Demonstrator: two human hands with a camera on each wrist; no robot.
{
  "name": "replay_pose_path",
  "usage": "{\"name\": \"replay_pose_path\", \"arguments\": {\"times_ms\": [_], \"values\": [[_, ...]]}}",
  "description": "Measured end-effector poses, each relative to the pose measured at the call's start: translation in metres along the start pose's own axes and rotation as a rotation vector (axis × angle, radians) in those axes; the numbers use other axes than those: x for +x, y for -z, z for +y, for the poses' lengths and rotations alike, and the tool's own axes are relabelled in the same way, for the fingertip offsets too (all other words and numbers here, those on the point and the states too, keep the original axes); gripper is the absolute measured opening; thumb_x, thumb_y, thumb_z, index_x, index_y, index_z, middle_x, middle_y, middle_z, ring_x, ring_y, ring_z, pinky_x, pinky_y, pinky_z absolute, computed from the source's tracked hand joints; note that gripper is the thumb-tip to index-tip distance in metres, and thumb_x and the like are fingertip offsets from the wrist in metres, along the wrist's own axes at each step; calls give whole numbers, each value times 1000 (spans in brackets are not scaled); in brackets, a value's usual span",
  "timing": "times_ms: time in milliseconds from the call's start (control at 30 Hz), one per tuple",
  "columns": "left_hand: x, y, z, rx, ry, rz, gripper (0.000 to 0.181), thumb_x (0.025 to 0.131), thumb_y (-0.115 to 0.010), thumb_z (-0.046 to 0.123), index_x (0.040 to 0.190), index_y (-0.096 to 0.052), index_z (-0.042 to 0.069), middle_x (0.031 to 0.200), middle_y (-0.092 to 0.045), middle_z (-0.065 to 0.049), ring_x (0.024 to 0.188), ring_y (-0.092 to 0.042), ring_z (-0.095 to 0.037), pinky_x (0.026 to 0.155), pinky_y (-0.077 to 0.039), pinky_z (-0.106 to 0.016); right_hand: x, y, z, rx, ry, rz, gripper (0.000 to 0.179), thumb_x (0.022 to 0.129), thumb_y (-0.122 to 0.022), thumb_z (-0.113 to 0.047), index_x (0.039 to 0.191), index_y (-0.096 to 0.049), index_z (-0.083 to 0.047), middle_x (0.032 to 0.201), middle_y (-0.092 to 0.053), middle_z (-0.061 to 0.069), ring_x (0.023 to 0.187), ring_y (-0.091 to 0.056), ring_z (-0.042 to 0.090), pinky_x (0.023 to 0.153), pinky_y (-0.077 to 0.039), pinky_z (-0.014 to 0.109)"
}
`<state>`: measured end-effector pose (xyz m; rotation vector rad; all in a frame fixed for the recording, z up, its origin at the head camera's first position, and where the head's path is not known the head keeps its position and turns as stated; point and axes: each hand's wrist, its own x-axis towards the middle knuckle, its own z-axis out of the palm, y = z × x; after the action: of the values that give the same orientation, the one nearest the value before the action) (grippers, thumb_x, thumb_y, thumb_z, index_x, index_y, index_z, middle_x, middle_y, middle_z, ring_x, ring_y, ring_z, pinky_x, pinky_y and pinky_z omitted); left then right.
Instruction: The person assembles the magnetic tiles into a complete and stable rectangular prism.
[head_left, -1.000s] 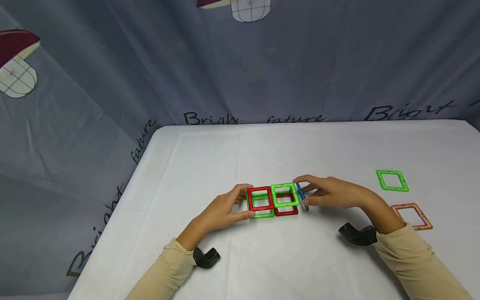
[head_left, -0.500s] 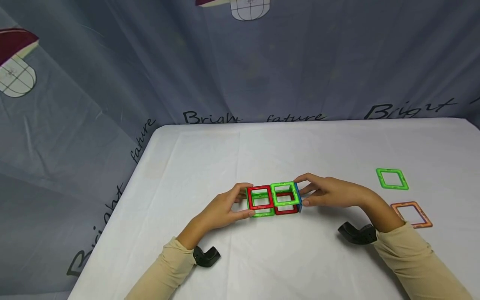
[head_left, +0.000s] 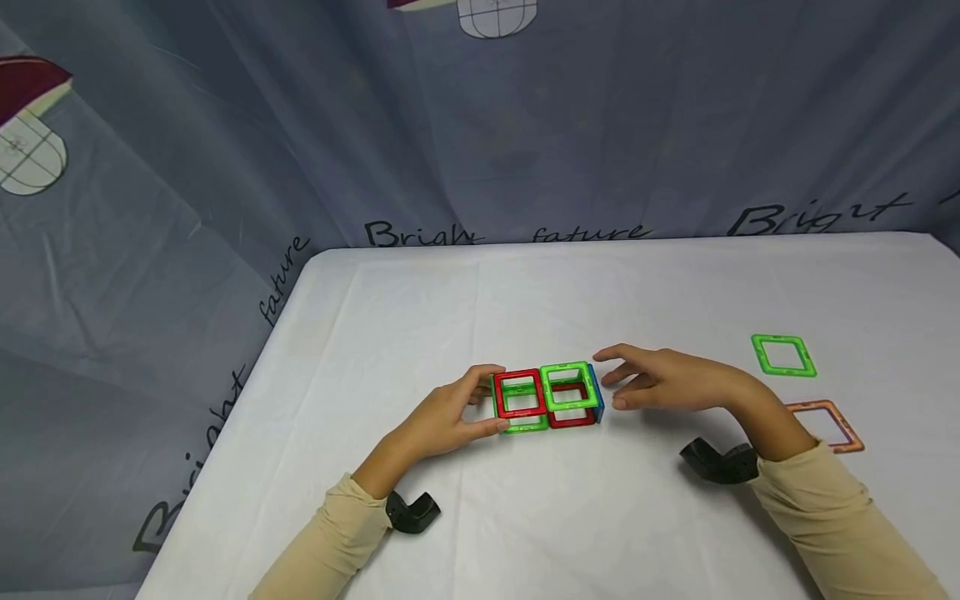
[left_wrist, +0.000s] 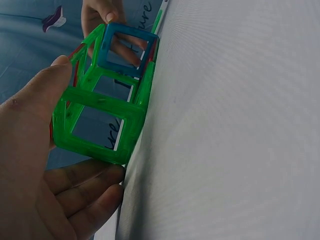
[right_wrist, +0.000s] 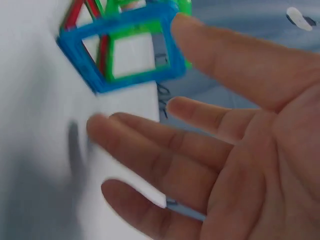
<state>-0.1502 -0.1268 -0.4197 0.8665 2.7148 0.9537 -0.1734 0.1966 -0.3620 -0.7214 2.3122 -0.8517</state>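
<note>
We see a person's left hand (head_left: 450, 417) gripping the left end of a frame (head_left: 543, 393) of red, green and blue tiles, standing mid-table on white cloth (head_left: 420, 308). Just beside the blue tile (right_wrist: 122, 21) at its right end, the right hand (head_left: 671, 382) holds nothing, fingers apart. Farther right lie a green tile (head_left: 790, 372) and an orange tile (head_left: 842, 426), the latter partly behind the arm.

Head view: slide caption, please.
Left hand holds a structure of square frames; right hand hovers beside its blue end frame, not touching.
</note>
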Motion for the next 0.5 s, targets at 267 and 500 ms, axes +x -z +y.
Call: {"name": "replay_pose_path", "arguments": {"times_ms": [267, 500], "values": [[0, 1, 2, -6, 5, -3, 63, 81, -65, 42, 133, -34, 25, 113, -62, 0, 100, -61, -13, 86, -49, -32, -18, 25, 29, -251, -108, 211, 54, 84, -64, -28, 128, -44, -4, 120, -56, 22, 105, -57, 37, 84, -46, 51], [-2, 2, 3, -34, 29, -26, 63, 81, -65, 43, 134, -34, 26, 113, -61, 1, 100, -60, -13, 88, -48, -31, -45, 53, 85, -391, -296, 293, 52, 81, -64, -17, 122, -44, 8, 113, -51, 38, 102, -48, 53, 79, -42, 59]]}}
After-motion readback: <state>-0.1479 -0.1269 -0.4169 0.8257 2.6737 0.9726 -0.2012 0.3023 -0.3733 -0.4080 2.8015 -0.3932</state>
